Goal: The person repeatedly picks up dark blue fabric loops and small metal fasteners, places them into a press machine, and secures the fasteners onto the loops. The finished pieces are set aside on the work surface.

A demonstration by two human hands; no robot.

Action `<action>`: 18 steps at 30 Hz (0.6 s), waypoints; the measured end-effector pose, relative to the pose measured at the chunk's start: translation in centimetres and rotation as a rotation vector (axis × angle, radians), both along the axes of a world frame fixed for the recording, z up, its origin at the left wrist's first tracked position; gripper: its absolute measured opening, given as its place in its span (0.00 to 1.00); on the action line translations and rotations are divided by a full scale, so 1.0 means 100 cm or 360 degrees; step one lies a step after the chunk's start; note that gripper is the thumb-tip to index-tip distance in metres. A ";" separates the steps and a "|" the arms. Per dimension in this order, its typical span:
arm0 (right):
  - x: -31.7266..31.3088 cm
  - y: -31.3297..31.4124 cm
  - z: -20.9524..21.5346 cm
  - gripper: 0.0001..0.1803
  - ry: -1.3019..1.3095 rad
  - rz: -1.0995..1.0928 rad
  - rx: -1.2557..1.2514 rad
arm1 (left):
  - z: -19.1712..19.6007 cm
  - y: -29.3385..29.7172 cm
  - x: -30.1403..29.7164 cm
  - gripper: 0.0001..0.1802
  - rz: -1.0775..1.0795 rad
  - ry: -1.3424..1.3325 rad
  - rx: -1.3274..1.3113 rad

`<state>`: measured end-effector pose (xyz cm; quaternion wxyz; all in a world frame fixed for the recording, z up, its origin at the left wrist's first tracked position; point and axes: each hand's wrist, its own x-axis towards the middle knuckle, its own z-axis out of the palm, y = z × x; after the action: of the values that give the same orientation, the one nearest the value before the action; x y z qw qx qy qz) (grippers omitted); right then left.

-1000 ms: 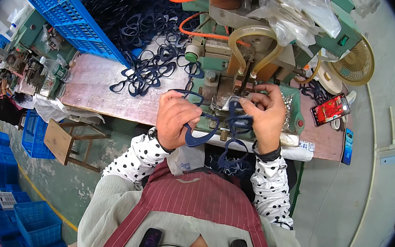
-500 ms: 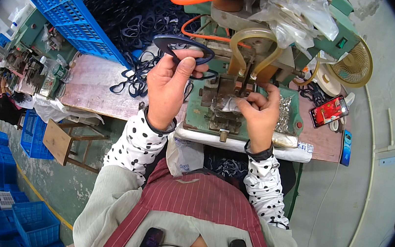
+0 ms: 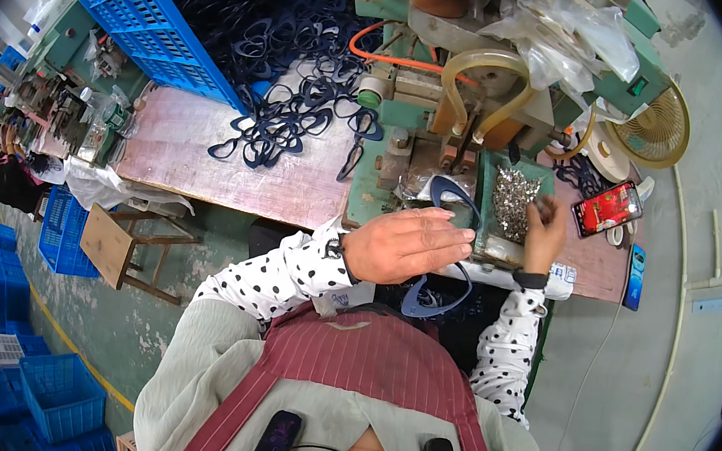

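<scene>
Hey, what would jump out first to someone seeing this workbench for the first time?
Probably the heap of dark blue loop-shaped parts spilling from the blue crate onto the wooden bench. Then the left hand holding one such frame before the green machine, while the right hand reaches into a tray of small metal pieces.

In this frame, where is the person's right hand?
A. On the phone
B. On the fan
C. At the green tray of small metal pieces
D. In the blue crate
C: the right hand reaches into the green tray of small metal pieces, beside the phone.
</scene>
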<state>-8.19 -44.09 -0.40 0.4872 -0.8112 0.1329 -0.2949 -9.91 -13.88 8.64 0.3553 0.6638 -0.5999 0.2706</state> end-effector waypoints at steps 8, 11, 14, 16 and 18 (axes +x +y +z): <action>-0.040 0.005 0.019 0.14 0.0457 0.0077 -0.1099 | 0.001 -0.001 -0.003 0.22 0.0064 0.0030 -0.0047; -0.010 0.011 0.008 0.08 0.0235 0.0126 -0.1102 | -0.002 0.001 -0.004 0.24 0.0057 0.0040 -0.0039; 0.004 0.007 0.000 0.06 0.0109 0.0138 -0.0512 | -0.007 0.008 -0.005 0.25 0.0117 -0.0045 0.0061; 0.003 0.000 -0.007 0.06 0.0070 0.0123 -0.0447 | -0.005 0.021 -0.005 0.24 0.0198 -0.0232 0.0131; -0.002 -0.001 -0.012 0.07 0.0023 0.0090 -0.0289 | -0.030 0.046 0.012 0.16 0.0431 -0.0184 -0.0026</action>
<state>-8.40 -44.17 -1.64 0.4188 -0.8576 0.0861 -0.2859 -8.74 -9.26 5.67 0.2859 0.7190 -0.5221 0.3588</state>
